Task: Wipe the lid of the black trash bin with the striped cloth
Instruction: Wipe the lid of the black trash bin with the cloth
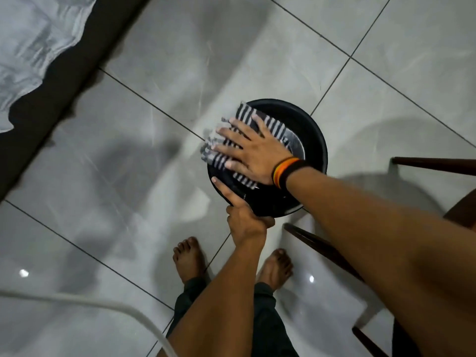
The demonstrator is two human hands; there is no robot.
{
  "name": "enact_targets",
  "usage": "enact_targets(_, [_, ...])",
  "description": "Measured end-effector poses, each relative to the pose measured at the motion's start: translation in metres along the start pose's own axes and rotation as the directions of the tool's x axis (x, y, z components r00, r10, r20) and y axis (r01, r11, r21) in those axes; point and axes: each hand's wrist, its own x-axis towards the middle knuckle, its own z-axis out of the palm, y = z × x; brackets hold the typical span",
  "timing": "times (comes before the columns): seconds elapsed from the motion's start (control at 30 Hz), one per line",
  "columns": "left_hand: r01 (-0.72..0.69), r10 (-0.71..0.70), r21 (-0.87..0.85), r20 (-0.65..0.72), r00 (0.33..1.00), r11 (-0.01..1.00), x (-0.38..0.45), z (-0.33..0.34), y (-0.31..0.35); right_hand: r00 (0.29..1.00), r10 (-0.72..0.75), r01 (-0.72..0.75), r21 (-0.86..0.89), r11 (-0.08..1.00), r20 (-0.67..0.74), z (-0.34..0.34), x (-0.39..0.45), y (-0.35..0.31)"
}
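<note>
The round black trash bin (pixel 313 140) stands on the tiled floor, seen from above, its lid (pixel 298 144) showing a shiny patch in the middle. The black-and-white striped cloth (pixel 240 115) lies across the lid's left half, its edge blurred and hanging past the rim. My right hand (pixel 253 152) presses flat on the cloth with fingers spread; a striped wristband is on that wrist. My left hand (pixel 242 215) grips the bin's near rim, index finger stretched along the edge.
My bare feet (pixel 189 258) stand just below the bin. Dark wooden chair legs (pixel 322 243) and a chair frame crowd the right side. A dark bed edge with a light sheet (pixel 33 47) runs along the upper left. A white cable (pixel 103 305) crosses the lower left.
</note>
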Motion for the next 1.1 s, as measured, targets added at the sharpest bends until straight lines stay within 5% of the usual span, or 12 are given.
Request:
enact_targets(0.13, [0.011, -0.011, 0.008, -0.030, 0.999, 1.000, 0.001, 0.003, 0.000, 0.918, 0.385, -0.352, 0.250, 0.902, -0.096, -0.012, 0.008, 0.030])
enact_targets(0.3, [0.015, -0.015, 0.012, -0.015, 1.000, 1.000, 0.002, 0.004, 0.002, 0.520, 0.854, -0.700, 0.559, 0.444, -0.028, 0.004, -0.051, 0.036])
enact_targets(0.5, [0.013, -0.013, 0.000, -0.021, 1.000, 1.000, -0.004, 0.002, 0.007, 0.159, 0.959, -0.757, 0.652, -0.034, 0.235, 0.012, -0.093, -0.026])
enact_targets(0.63, [-0.025, 0.024, -0.055, -0.023, 0.999, 0.998, -0.005, 0.001, 0.007, 0.088, 0.945, -0.740, 0.656, -0.149, 0.314, 0.019, -0.098, -0.078])
enact_targets(0.73, [-0.042, 0.040, -0.083, -0.018, 0.999, 0.996, -0.006, 0.000, 0.002, 0.135, 0.961, -0.758, 0.649, -0.057, 0.242, 0.021, -0.090, -0.087])
enact_targets(0.83, [-0.073, 0.072, -0.036, -0.024, 0.997, 0.997, -0.003, 0.002, -0.004, 0.289, 0.952, -0.787, 0.591, 0.178, 0.099, 0.021, -0.074, -0.063])
enact_targets(0.97, [-0.104, 0.105, 0.023, -0.019, 0.994, 0.994, -0.003, 0.006, -0.011, 0.597, 0.801, -0.708, 0.446, 0.547, -0.035, 0.011, -0.046, -0.035])
enact_targets(1.1, [-0.098, 0.098, -0.032, -0.007, 0.995, 0.995, -0.004, 0.004, -0.013, 0.939, 0.329, -0.315, 0.134, 0.940, -0.102, 0.004, -0.048, -0.036])
